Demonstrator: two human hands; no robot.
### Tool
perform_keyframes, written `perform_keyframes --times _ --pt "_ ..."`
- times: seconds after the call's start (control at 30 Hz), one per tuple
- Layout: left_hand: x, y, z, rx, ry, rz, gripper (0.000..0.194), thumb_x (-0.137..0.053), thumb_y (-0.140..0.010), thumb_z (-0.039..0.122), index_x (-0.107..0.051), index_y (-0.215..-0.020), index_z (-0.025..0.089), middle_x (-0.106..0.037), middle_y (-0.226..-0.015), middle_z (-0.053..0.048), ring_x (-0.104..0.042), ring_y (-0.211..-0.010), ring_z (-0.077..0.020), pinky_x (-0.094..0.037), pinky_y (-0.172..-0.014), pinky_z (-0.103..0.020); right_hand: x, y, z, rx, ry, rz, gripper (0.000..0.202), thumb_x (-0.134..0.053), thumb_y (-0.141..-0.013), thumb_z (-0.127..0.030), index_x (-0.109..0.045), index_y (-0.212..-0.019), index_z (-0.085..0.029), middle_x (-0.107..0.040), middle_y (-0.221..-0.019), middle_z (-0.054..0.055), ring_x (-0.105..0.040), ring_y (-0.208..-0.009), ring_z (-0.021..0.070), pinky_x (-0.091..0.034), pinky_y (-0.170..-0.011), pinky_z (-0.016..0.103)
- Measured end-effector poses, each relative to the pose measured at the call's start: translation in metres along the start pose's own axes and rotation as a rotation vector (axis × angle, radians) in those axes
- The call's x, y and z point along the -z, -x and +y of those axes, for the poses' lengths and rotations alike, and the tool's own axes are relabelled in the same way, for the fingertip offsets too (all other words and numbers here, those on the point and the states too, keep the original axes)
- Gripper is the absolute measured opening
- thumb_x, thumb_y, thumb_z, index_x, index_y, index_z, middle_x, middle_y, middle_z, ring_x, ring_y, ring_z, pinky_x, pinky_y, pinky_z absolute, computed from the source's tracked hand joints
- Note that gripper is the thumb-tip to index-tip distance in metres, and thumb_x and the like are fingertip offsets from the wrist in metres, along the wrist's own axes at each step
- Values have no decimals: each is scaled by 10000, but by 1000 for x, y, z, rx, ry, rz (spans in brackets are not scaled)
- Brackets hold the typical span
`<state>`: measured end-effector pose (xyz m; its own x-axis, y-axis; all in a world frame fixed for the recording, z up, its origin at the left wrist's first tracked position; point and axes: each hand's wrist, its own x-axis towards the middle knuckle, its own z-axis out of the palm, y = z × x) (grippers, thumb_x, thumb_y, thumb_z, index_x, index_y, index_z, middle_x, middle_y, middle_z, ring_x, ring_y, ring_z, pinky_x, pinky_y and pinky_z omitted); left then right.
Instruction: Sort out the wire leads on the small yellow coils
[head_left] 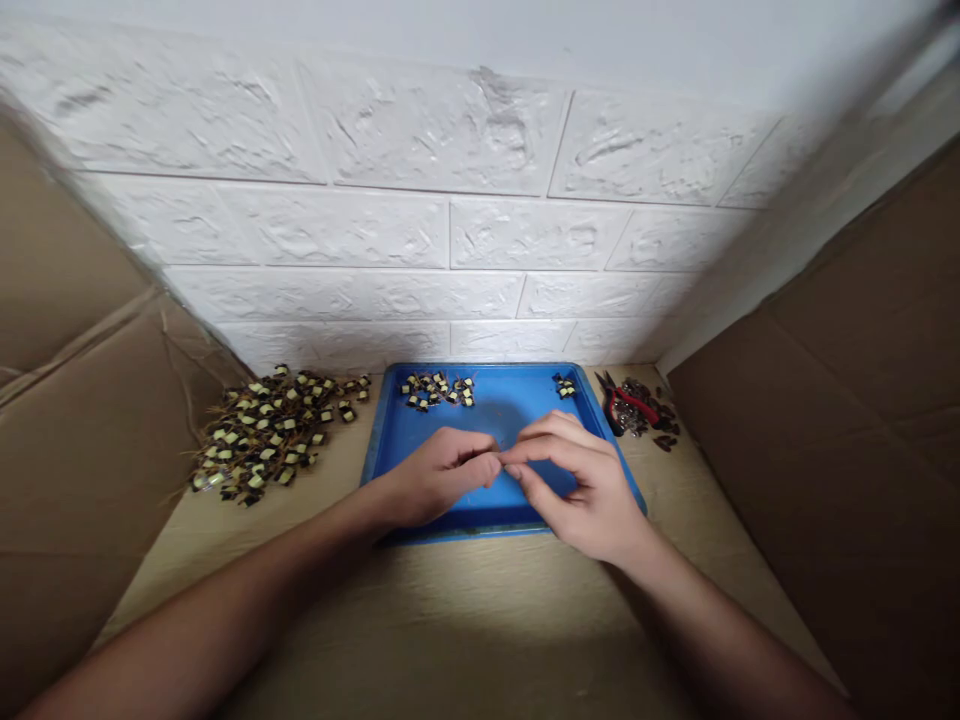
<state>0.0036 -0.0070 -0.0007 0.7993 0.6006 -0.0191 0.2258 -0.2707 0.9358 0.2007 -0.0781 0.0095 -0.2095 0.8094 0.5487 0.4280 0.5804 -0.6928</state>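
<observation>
At the left of the frame, a heap of small components (pixel 262 430) spreads out, black blocks with pale-yellow bands and thin brownish leads. A smaller cluster (pixel 439 389) like them lies near the centre, and a tiny group (pixel 565 387) right of that.

A brown cardboard panel (pixel 82 330) closes the left side. The pale tabletop (pixel 420 620) meets a white brick-patterned wall (pixel 390 230), with a blue tray (pixel 517 385) in the middle. Right of it lie red-handled pliers (pixel 636 403) among small dark, shiny pieces (pixel 666 441), beside another cardboard panel (pixel 847 400).

Over the tray, the left hand (pixel 431 478) has its grip closed, thumb pressed to curled fingers; the right hand (pixel 581 490) pinches fingertips against it. What sits between them is too small to tell. The heap lies well left of both grips, the cluster just above the left one in the frame, the tiny group above the right.
</observation>
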Motion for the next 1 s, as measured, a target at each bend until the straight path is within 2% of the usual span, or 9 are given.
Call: perform_keyframes --times 0.1,0.3,0.47,0.87,1.0 --pt "0 0 0 -13 11 42 361 -453 -964 403 -576 -760 133 -528 -693 11 -468 -662 -110 -365 -599 -218 -3 1 0 -4 35 44 210 -679 -853 -102 -724 -977 -265 -708 -893 22 -635 -834 209 -476 -811 425" --pt "0 0 2 -33 40 88 368 -467 -969 406 -557 -732 138 -486 -640 30 -440 -619 -103 -344 -572 -219 -3 0 3 -109 1 92 115 -671 -891 -149 -721 -956 -229 -703 -881 34 -644 -826 192 -507 -788 386" --pt "-1 -1 1 -49 25 109 372 -467 -962 410 -557 -729 134 -486 -645 27 -435 -612 -102 -332 -571 -226 -2 -1 5 -129 16 94 91 -689 -887 -178 -733 -959 -212 -695 -881 41 -638 -816 186 -509 -780 374" --pt "-1 -2 -2 -30 -27 145 368 -473 -970 427 -566 -765 136 -476 -664 30 -429 -623 -102 -308 -575 -234 -6 -2 1 -221 -16 118 62 -683 -878 -165 -705 -832 -200 -655 -794 13 -616 -769 168 -493 -736 332" --pt "-1 -2 -1 -35 -63 162 356 -475 -969 403 -572 -759 133 -465 -652 35 -411 -617 -97 -296 -570 -233 -7 -1 0 -204 -33 116 60 -689 -878 -167 -706 -832 -201 -660 -788 9 -616 -762 165 -488 -730 330"
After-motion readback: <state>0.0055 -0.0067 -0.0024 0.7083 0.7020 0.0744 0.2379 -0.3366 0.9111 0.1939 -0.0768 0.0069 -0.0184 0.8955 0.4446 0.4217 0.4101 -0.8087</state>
